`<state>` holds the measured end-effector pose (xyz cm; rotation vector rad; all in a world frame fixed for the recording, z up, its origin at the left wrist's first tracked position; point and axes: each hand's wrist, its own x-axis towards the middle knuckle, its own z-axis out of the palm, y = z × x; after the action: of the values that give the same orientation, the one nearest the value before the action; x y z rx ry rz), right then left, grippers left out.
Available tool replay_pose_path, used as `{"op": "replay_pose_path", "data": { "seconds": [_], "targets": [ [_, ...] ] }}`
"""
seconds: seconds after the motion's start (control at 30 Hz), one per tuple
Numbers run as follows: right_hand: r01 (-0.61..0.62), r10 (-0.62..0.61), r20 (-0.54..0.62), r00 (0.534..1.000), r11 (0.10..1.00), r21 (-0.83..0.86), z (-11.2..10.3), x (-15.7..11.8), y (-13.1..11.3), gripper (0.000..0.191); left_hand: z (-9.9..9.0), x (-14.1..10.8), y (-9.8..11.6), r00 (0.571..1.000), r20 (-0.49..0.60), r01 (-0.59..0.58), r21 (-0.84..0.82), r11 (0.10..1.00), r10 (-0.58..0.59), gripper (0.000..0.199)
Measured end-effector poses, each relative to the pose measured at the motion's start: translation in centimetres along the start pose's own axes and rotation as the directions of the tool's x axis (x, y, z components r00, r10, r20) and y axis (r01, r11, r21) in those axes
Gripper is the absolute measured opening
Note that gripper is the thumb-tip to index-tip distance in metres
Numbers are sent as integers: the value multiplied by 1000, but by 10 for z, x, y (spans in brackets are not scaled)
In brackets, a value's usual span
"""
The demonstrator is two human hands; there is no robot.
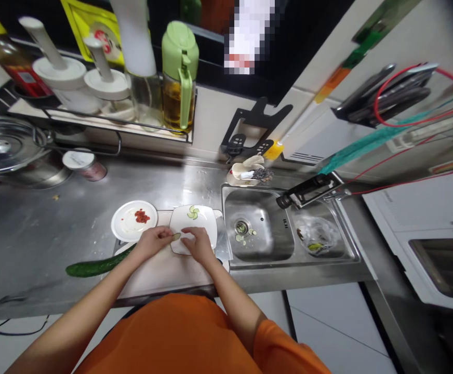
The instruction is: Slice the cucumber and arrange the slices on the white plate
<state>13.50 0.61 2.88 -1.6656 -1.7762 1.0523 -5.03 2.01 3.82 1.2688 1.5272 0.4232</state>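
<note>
My left hand [157, 242] pinches a thin cucumber slice [176, 236] over the near left part of a white square plate [207, 218]. Just to the right, my right hand [199, 244] hovers above the same plate, thumb and fingers apart, with nothing visible between them. Several cucumber slices [193, 212] lie in a curved, fanned pattern near the plate's far edge. The plate rests on a pale cutting board [160, 272]. A long green cucumber [92, 268] lies left of the board, its right end hidden behind my left forearm. Part of a knife-like metal blade [223, 241] shows right of the plate.
A round white plate [121, 221] holds chopped red bits [142, 216]. Cucumber scraps [240, 239] lie in the sink [265, 249] on the right, below a black faucet [302, 192]. Bottles and jars line a rack [133, 122]; a lidded pot [12, 150] stands far left.
</note>
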Motion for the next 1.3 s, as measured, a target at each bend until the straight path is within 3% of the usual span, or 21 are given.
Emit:
{"op": "replay_pose_path", "data": {
  "seconds": [0.23,0.33,0.43,0.53,0.63,0.77,0.97,1.13,1.3],
  "targets": [
    [-53,51,14,999,992,116,-19,10,0,8,16,13,11,973,206,170,-342,924,-103,33],
    [-36,33,24,999,988,151,-32,10,0,9,25,16,14,927,295,359,-514,779,-233,32],
    [-20,4,77,997,977,214,-45,10,-1,9,37,20,16,843,433,534,-604,591,-319,26],
    [-30,-7,143,990,967,254,-56,11,0,11,48,23,18,788,544,610,-630,481,-288,18],
    [-47,-5,187,982,961,271,-64,12,5,11,56,27,18,777,583,619,-642,453,-237,10],
    [-112,50,229,972,957,268,-71,15,17,12,60,34,20,811,554,559,-640,528,-187,18],
    [-171,125,227,966,966,194,-79,23,37,13,70,45,19,913,325,394,-540,744,-248,33],
    [-129,121,192,974,991,29,-85,33,52,12,80,51,23,972,170,199,-246,949,-160,26],
    [-92,152,178,972,948,-305,-90,42,54,12,88,51,35,997,61,46,114,992,-53,17]
  ]
}}
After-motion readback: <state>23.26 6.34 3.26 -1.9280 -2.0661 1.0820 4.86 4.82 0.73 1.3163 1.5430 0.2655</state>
